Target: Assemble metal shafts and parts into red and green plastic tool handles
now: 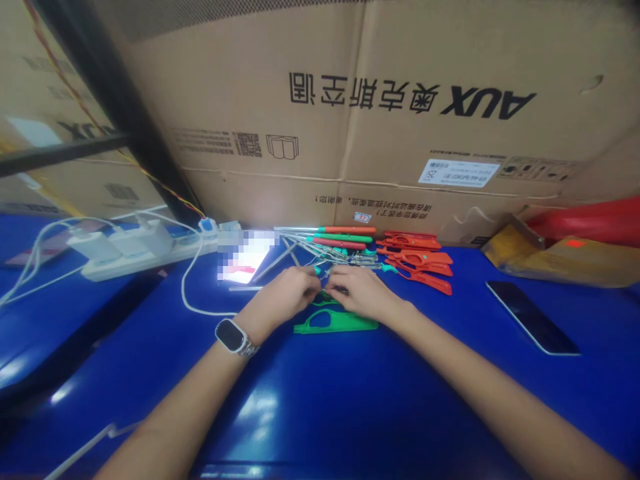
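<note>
My left hand (285,295) and my right hand (361,291) are close together above the blue table. The fingers of both are pinched, and what lies between them is hidden. Just under the fingertips, part of a green plastic piece (327,300) shows. Nearer to me lies a green plastic handle shell (357,323) with a long oval opening. Beyond my hands is a heap of small metal parts (357,260). Several long metal-stemmed tools with red and green handles (347,230) lie behind it. Red handle shells (423,259) are piled to the right.
A lit phone (250,257) and a white power strip (160,253) with plugs and cables are at the left. A dark phone (533,317) lies at the right, below a torn yellow-brown package (565,260). A large cardboard box (325,153) stands behind.
</note>
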Demonstrator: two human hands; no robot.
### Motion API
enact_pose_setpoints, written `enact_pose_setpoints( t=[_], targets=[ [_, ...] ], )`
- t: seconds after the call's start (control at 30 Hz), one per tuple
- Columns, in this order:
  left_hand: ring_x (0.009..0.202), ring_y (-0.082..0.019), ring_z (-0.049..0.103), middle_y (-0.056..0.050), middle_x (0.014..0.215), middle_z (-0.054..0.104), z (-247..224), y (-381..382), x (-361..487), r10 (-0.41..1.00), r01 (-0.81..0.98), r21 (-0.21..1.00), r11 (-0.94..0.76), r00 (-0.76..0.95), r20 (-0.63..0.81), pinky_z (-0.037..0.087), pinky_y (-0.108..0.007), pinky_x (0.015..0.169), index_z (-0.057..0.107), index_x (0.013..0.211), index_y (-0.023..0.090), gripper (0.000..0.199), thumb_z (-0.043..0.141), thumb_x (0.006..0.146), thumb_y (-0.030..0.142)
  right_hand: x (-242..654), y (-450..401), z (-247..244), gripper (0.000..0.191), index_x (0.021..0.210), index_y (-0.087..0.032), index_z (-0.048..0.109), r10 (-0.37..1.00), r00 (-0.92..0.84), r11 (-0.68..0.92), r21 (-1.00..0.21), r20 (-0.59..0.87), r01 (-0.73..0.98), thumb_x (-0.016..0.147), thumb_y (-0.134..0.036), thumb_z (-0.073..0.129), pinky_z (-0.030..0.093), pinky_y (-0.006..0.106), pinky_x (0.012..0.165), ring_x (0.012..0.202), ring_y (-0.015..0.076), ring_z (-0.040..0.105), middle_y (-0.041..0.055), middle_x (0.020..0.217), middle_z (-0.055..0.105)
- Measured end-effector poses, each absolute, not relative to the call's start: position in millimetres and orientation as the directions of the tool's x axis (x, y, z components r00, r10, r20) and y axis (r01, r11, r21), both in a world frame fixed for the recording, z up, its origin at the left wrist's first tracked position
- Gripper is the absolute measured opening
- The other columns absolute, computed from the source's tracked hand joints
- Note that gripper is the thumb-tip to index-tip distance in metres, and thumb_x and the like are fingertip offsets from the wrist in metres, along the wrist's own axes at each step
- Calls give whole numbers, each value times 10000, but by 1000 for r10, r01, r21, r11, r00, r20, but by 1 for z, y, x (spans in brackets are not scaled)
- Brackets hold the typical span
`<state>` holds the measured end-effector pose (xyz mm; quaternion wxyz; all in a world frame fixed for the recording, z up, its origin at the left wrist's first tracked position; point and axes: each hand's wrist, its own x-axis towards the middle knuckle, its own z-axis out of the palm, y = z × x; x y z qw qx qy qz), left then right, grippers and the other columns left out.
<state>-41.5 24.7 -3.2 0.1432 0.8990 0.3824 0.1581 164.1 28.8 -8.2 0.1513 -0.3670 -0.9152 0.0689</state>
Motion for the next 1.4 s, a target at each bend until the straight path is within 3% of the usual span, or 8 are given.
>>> enact_pose_setpoints(
  t=[0.23, 0.43, 0.57, 0.7, 0.87, 1.07, 1.27, 1.4],
  targets=[
    [808, -192, 675, -67, 855, 731, 1, 26, -44, 726, 656, 334, -677, 669, 157, 480, -281, 750, 762, 856, 155, 189, 605, 843, 49, 159, 22, 2, 190, 844, -172, 714, 669, -723, 738, -42, 172, 673, 950, -188, 557, 305, 293, 627, 761, 161, 572, 54, 887, 667],
    [719, -174, 650, -57, 761, 705, 3, 27, -45, 734, 676, 305, -671, 663, 147, 465, -271, 692, 751, 786, 148, 196, 589, 846, 55, 160, 24, -3, 162, 923, -178, 713, 659, -721, 743, -38, 215, 668, 956, -195, 555, 315, 298, 645, 777, 163, 569, 51, 920, 677],
    [778, -185, 656, -82, 854, 696, 5, 24, -43, 754, 697, 307, -648, 645, 128, 480, -276, 714, 751, 775, 138, 193, 590, 808, 36, 161, 22, -5, 187, 981, -179, 724, 631, -740, 763, -15, 234, 646, 967, -185, 538, 347, 317, 717, 869, 185, 580, 70, 1024, 689],
    [800, -193, 659, -88, 894, 689, 4, 23, -43, 756, 707, 289, -646, 644, 115, 498, -299, 757, 765, 803, 148, 211, 581, 803, 45, 166, 15, 0, 230, 1046, -189, 737, 613, -772, 778, 40, 168, 627, 951, -191, 527, 352, 366, 815, 974, 226, 573, 90, 1132, 676],
    [818, -197, 667, -91, 897, 689, 0, 22, -44, 772, 720, 291, -630, 623, 129, 506, -302, 768, 765, 810, 155, 217, 567, 826, 69, 168, -2, 6, 343, 1191, -145, 677, 635, -763, 754, 120, 118, 646, 898, -230, 520, 351, 433, 865, 974, 264, 562, 132, 1182, 641],
    [822, -197, 664, -91, 915, 682, 1, 16, -41, 805, 771, 235, -592, 579, 130, 510, -298, 765, 758, 810, 173, 217, 558, 858, 105, 162, -10, 1, 467, 1182, -94, 665, 631, -763, 732, 214, 145, 646, 1014, -421, 376, 350, 483, 883, 997, 300, 548, 152, 1169, 643],
    [866, -213, 655, -97, 943, 665, 4, 7, -38, 825, 803, 190, -564, 557, 97, 517, -322, 803, 760, 846, 181, 226, 546, 893, 126, 162, -7, 0, 413, 1161, -95, 671, 619, -777, 733, 270, 119, 625, 1028, -341, 367, 351, 477, 874, 980, 293, 557, 144, 1123, 660],
    [915, -212, 652, -104, 993, 666, 3, 5, -39, 817, 798, 178, -576, 570, 90, 519, -324, 844, 755, 854, 173, 237, 529, 915, 136, 161, -8, 3, 388, 1148, -92, 675, 631, -768, 732, 241, 110, 637, 1015, -336, 404, 354, 469, 889, 990, 293, 562, 156, 1135, 654]
  ],
)
